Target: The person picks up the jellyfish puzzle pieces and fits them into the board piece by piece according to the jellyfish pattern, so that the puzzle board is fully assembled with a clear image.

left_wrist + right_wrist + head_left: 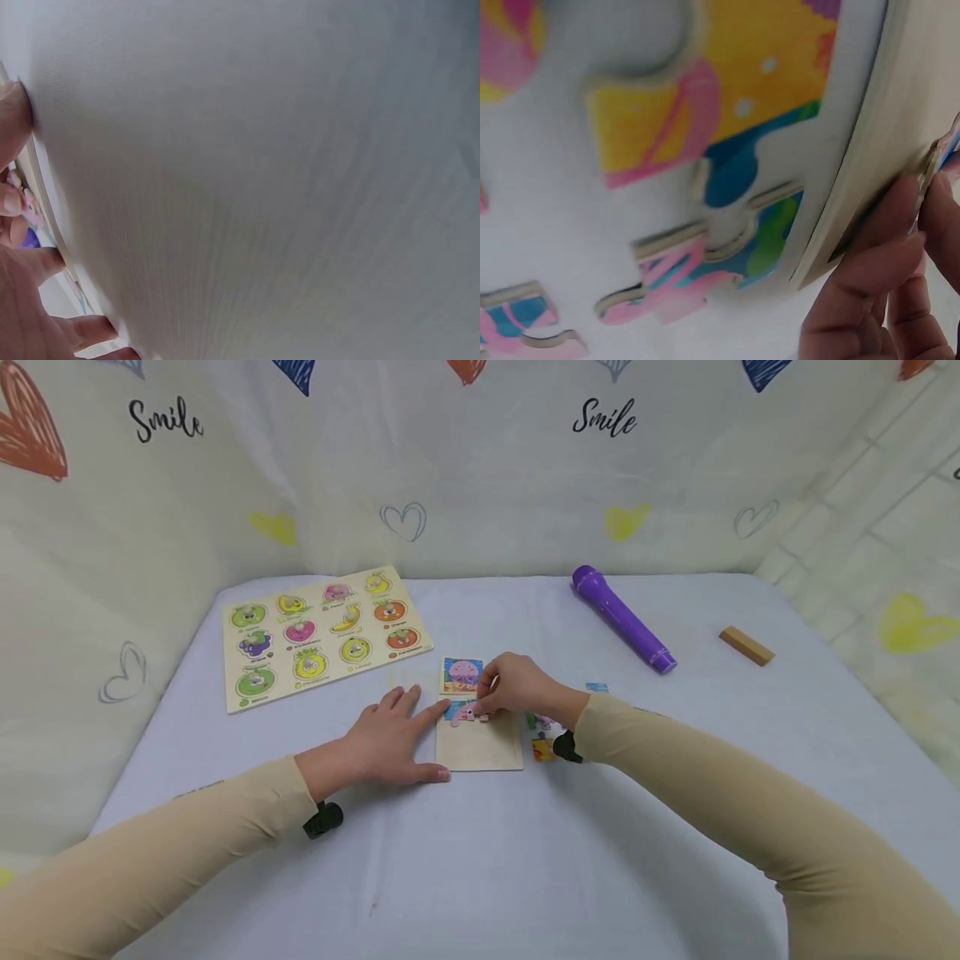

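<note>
A small wooden puzzle board point(480, 753) lies mid-table, with pink and blue picture pieces point(461, 675) filling its upper part. My left hand point(386, 739) is spread at the board's left side, index fingertip and thumb tip at its edge. The left wrist view shows that hand's thumb point(11, 124) at the board's rim. Over the board, my right hand point(517, 683) pinches a jigsaw piece point(951, 139) between thumb and fingers; its picture is mostly hidden. Loose jigsaw pieces lie right of the board, including a yellow one point(543, 750) and a pink, blue and green one point(776, 236).
At the back left lies a fruit puzzle board point(330, 681). A purple microphone point(622, 618) lies at the back right, with a brown wooden block point(746, 646) farther right. Another loose blue piece point(597, 687) sits beyond my right wrist. White cloth point(480, 868) covers the table.
</note>
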`<act>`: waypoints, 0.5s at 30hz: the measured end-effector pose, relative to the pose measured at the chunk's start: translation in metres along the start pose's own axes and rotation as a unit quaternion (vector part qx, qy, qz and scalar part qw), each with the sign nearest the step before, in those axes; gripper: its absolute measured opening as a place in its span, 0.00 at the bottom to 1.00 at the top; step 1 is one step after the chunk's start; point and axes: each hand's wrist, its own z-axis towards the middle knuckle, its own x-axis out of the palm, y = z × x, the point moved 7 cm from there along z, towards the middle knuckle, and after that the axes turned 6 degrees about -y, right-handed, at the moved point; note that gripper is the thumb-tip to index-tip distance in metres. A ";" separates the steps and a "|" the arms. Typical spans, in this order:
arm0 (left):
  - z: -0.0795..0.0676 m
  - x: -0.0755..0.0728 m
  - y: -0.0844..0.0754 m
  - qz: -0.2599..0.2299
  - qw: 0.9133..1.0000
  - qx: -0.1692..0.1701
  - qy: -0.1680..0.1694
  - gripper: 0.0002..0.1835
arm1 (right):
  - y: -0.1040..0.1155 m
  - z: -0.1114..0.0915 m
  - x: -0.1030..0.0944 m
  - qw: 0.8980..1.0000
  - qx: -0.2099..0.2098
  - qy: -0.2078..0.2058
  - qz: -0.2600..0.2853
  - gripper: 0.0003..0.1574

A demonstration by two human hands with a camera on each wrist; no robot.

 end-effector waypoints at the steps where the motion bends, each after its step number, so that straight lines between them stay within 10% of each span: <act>1: 0.000 0.000 0.000 0.003 1.000 0.000 -0.001 0.54 | 0.002 -0.001 -0.001 1.000 -0.001 -0.004 -0.009 0.08; 15: 0.000 -0.003 -0.002 0.001 1.000 0.000 0.004 0.53 | 0.010 -0.001 0.002 0.997 -0.022 -0.030 -0.060 0.10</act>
